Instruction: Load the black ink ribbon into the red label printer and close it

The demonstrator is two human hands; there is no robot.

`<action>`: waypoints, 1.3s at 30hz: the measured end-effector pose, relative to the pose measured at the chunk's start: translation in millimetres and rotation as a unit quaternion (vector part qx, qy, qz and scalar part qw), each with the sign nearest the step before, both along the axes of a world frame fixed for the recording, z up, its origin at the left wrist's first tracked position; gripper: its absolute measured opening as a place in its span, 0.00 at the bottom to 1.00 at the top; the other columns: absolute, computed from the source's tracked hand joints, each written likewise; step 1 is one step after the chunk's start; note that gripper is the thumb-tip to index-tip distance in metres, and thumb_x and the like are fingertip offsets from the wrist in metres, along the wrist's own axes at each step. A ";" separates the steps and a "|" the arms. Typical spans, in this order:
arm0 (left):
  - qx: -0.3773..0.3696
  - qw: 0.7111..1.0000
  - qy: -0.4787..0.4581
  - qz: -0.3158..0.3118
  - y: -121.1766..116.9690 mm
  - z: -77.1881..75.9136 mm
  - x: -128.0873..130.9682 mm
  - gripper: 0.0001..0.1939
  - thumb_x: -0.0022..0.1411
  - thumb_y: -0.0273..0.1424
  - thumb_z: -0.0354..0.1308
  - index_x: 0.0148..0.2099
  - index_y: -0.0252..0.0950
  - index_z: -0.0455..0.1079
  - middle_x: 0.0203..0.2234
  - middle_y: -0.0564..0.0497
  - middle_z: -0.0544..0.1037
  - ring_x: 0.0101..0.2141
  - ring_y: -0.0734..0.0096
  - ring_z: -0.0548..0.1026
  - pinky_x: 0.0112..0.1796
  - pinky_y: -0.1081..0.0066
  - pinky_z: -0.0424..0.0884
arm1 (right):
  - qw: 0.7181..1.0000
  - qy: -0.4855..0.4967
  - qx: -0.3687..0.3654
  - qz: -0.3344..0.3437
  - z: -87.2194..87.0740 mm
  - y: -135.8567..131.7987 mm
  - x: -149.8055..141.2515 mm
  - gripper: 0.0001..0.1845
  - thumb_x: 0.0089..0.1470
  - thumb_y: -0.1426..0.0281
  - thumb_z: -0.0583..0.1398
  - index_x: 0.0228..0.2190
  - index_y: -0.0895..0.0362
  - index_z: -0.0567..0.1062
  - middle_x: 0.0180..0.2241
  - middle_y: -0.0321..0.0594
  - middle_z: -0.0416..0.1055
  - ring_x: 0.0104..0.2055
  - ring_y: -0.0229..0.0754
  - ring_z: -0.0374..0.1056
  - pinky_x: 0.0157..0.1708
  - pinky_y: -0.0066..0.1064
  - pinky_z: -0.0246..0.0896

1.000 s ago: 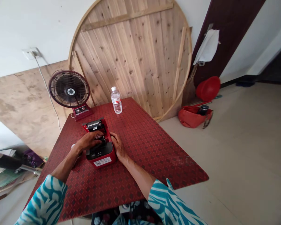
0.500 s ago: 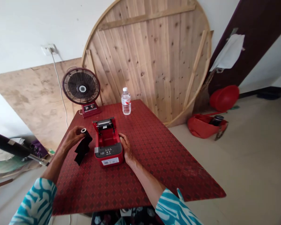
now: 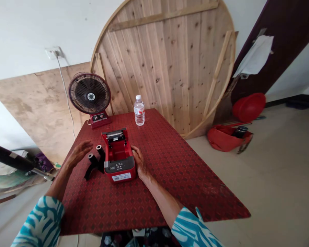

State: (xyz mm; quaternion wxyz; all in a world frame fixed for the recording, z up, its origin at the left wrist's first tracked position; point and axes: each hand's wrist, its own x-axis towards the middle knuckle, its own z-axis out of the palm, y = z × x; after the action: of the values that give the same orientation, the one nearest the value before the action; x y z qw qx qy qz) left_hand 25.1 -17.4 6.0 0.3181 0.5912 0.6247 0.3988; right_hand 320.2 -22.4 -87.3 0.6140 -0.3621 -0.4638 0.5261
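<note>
On the red counter [image 3: 175, 185], the left hand [image 3: 78, 153] hovers open and empty near black rolls [image 3: 100, 154]; the right hand [image 3: 139, 161] rests open against the printer [image 3: 118, 173], gripping nothing.

Bright, even lt, soft shadows, w/ fisheye warp at edges.

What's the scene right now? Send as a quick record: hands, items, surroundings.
left hand: open, holding nothing, just left of the ribbon
right hand: resting against the right side of the printer
printer: red label printer, compartment open
ribbon: two black ribbon rolls, lying on the table beside the printer
surface: red patterned table
behind: desk fan, plastic water bottle
</note>
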 end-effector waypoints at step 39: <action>-0.048 0.866 0.455 -0.203 12.7 35.1 153.7 0.15 0.50 0.23 0.61 0.42 0.40 0.77 0.40 0.43 0.82 0.44 0.51 0.77 0.44 0.62 0.70 | 1.000 -0.010 0.006 -0.023 4.1 2.4 -3.3 0.20 0.54 0.56 0.55 0.45 0.52 0.74 0.47 0.40 0.72 0.53 0.47 0.64 0.55 0.40 0.55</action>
State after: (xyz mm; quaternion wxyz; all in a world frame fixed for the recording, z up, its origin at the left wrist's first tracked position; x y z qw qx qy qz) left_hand 178.8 -4.6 41.1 0.1002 0.8047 0.5848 -0.0184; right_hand 316.9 -20.0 -83.3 0.6234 -0.3741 -0.4643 0.5058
